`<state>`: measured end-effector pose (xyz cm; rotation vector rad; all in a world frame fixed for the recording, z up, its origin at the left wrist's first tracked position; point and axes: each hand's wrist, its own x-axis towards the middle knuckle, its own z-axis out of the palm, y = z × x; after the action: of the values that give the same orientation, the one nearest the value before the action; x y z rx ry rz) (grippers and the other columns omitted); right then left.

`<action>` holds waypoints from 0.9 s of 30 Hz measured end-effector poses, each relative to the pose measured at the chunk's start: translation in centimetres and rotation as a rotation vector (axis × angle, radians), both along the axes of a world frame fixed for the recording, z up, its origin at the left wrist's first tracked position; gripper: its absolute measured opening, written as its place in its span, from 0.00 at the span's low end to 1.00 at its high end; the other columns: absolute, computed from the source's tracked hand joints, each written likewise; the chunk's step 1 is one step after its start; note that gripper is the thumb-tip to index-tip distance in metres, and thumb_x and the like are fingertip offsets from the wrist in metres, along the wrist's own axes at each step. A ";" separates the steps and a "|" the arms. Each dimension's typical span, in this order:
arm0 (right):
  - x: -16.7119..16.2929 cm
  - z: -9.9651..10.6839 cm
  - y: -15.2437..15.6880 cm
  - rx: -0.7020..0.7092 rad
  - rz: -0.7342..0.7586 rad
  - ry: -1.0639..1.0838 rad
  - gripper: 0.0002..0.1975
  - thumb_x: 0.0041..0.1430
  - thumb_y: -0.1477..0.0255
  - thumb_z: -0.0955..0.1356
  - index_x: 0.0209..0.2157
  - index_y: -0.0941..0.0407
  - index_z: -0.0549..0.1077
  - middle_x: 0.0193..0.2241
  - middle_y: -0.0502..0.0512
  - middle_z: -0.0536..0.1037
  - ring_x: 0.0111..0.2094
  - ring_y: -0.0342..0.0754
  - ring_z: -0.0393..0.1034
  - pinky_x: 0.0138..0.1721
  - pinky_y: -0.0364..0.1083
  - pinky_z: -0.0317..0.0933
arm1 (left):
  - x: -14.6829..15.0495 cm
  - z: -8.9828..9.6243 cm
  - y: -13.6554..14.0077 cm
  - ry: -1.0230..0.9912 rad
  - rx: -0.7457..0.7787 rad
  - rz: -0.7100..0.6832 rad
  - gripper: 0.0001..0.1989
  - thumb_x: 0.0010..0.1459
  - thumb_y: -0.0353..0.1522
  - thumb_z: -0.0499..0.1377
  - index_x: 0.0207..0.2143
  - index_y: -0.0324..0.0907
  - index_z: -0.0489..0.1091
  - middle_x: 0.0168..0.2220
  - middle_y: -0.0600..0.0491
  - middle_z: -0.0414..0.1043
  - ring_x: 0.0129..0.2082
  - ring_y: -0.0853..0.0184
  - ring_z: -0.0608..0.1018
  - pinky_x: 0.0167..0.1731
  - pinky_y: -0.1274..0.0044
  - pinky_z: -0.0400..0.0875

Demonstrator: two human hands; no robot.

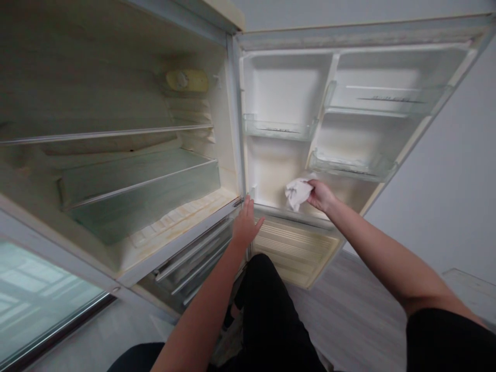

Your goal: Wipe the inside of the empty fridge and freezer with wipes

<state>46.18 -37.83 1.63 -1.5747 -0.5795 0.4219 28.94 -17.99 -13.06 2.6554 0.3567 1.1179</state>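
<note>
A crumpled white cloth (298, 193) is pinched in my right hand (321, 196), in front of the lower part of the open fridge door (267, 165). My left hand (246, 223) has its fingers stretched out beside the hinge, at the front edge of the fridge (186, 227); whether it presses on the edge or the door I cannot tell. Clear door shelves (279, 129) hang on the door's inner side above the cloth. Yellowish stains show on the fridge floor and the door lining.
Inside the fridge are a glass shelf (116, 135), a clear drawer (155, 191) and a yellow lamp cover (187, 81). Below, a second compartment with drawers (194, 258) stands open, its ribbed door (294, 248) swung right. My knee (267, 294) is close to it.
</note>
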 end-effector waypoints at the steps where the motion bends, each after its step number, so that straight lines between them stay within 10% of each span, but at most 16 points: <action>1: -0.2 0.7 0.9 0.134 -0.043 0.038 0.08 0.61 0.67 0.60 0.37 0.53 0.68 0.34 0.60 0.80 0.46 0.55 0.77 0.50 0.52 0.74 | 0.1 0.0 0.0 -0.005 -0.002 -0.002 0.38 0.66 0.45 0.59 0.71 0.38 0.54 0.75 0.36 0.53 0.65 0.42 0.73 0.54 0.60 0.78; 6: -2.0 2.7 4.7 0.605 -0.134 0.171 0.16 0.65 0.68 0.57 0.43 0.55 0.74 0.32 0.57 0.80 0.47 0.52 0.77 0.53 0.52 0.73 | 0.3 0.0 -0.1 -0.007 -0.015 -0.008 0.36 0.66 0.44 0.60 0.71 0.39 0.56 0.74 0.37 0.54 0.66 0.42 0.72 0.55 0.60 0.77; 19: -2.7 9.2 11.1 0.971 -0.160 0.309 0.14 0.68 0.72 0.56 0.37 0.53 0.72 0.24 0.47 0.75 0.37 0.46 0.77 0.46 0.48 0.74 | 0.4 -0.1 -0.2 0.002 0.039 0.003 0.36 0.65 0.39 0.60 0.71 0.35 0.55 0.74 0.34 0.54 0.67 0.44 0.71 0.58 0.60 0.75; 27: -1.6 1.2 8.8 1.016 -0.235 0.509 0.10 0.60 0.78 0.59 0.27 0.54 0.67 0.20 0.45 0.73 0.26 0.44 0.72 0.37 0.44 0.74 | -0.2 0.9 -0.6 0.118 0.096 0.064 0.35 0.67 0.38 0.57 0.71 0.31 0.55 0.75 0.34 0.52 0.70 0.47 0.67 0.60 0.63 0.73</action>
<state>44.61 -29.06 2.80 -0.5107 -0.1412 0.2585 28.71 -18.64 -12.14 2.8213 0.4226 1.0231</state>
